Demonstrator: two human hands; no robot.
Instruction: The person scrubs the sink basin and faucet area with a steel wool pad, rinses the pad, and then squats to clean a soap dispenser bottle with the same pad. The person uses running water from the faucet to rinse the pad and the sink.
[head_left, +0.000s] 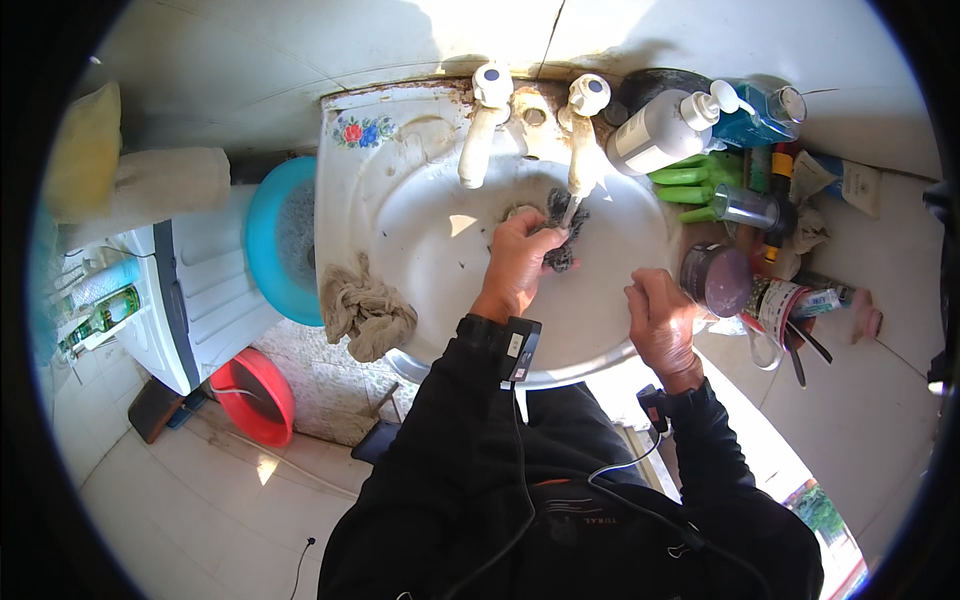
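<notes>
In the white washbasin, my left hand holds a dark grey, curly-textured scrubber. Water runs from the right tap onto it, and part of it is hidden behind the fingers. My right hand hovers by the basin's right rim, close to a purple-lidded jar. Its fingers are curled in, and nothing shows in its grasp. A crumpled beige cloth drapes over the front left corner of the basin.
Right of the basin stand a pump bottle, green gloves, a clear cup and a holder with a tube. On the left are a turquoise basin of sudsy water, a white washing machine and a red basin.
</notes>
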